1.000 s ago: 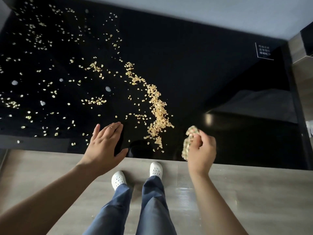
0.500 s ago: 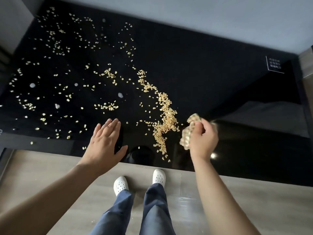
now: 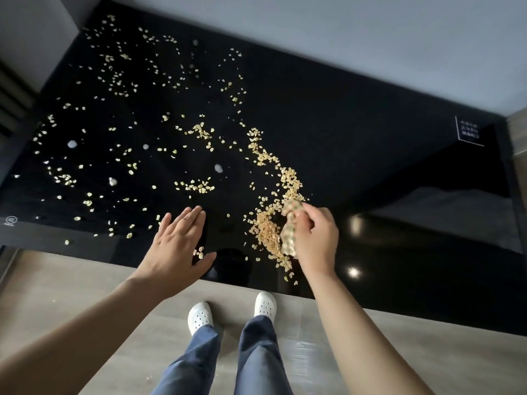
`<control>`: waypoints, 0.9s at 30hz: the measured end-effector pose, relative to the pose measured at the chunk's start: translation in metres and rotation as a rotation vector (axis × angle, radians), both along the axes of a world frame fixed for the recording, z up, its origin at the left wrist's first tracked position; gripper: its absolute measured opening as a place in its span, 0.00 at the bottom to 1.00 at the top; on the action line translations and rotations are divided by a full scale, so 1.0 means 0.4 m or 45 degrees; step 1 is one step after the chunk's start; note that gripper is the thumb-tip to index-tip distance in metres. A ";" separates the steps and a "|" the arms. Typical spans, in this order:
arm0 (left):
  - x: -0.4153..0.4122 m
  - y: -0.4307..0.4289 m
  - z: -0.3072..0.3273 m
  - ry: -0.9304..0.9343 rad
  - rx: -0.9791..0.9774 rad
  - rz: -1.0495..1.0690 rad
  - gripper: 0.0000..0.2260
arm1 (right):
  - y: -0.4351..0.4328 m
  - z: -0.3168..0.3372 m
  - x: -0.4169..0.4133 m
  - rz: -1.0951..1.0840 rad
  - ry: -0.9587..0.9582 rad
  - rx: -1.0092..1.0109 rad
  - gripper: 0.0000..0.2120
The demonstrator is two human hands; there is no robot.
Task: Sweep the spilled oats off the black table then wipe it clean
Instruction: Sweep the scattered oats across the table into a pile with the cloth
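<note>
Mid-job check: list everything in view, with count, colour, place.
black table: one, glossy black, upper view.
oats: many, pale gold, scattered left; dense ridge near front edge.
white lumps: several, among oats.
cloth: one, checked beige, beside the ridge.
label: one, white, table's far-right corner.
floor: grey wood, below table.
shoes: two, white, on floor.
trousers: blue, bottom centre.
left hand: open, over near edge.
right hand: grips cloth.

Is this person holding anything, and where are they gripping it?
The right hand pinches a small checked cloth near its upper end, the rest hanging down. The left hand holds nothing.
</note>
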State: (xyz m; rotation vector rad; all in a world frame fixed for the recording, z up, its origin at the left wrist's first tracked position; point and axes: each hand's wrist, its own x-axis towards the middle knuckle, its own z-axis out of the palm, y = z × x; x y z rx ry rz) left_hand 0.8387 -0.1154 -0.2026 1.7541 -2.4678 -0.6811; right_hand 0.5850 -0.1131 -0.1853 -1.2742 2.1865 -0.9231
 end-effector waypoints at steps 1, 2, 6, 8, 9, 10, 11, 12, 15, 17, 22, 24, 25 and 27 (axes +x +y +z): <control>0.003 -0.003 0.005 0.019 0.004 0.001 0.40 | -0.007 0.014 -0.023 -0.032 0.042 -0.021 0.10; 0.005 -0.006 0.009 0.023 0.009 -0.001 0.39 | -0.020 0.024 -0.048 -0.050 0.088 -0.022 0.10; 0.012 -0.023 0.014 -0.016 0.014 0.006 0.42 | -0.111 0.007 -0.134 -0.126 0.198 0.047 0.12; 0.009 -0.036 0.010 -0.039 0.037 0.021 0.44 | -0.152 -0.017 -0.145 -0.152 0.199 0.107 0.12; 0.007 -0.043 0.010 -0.037 0.039 0.027 0.44 | -0.166 -0.029 -0.138 -0.146 0.205 0.134 0.13; 0.003 -0.050 0.011 -0.029 0.031 0.034 0.44 | -0.174 -0.040 -0.124 -0.130 0.220 0.149 0.13; 0.001 -0.057 0.009 -0.022 0.017 0.042 0.43 | -0.179 -0.049 -0.104 -0.099 0.242 0.146 0.13; -0.003 -0.064 0.008 -0.023 0.004 0.053 0.43 | -0.178 -0.056 -0.081 -0.046 0.257 0.131 0.13; -0.021 -0.092 0.006 -0.052 0.012 0.100 0.42 | -0.158 -0.056 -0.011 0.254 0.189 0.103 0.13; -0.036 -0.119 0.008 -0.072 0.036 0.133 0.43 | -0.145 -0.046 0.007 0.430 0.061 0.130 0.13; -0.056 -0.189 0.013 -0.152 0.075 0.175 0.45 | -0.224 0.001 -0.082 0.288 -0.007 0.001 0.11; -0.062 -0.204 0.009 -0.189 0.100 0.190 0.46 | -0.295 0.000 -0.129 0.230 0.084 0.011 0.12; -0.065 -0.207 0.005 -0.195 0.106 0.204 0.47 | -0.327 -0.008 -0.144 0.216 0.136 0.035 0.12; -0.073 -0.209 0.003 -0.197 0.107 0.238 0.47 | -0.367 -0.033 -0.145 0.250 0.217 0.095 0.13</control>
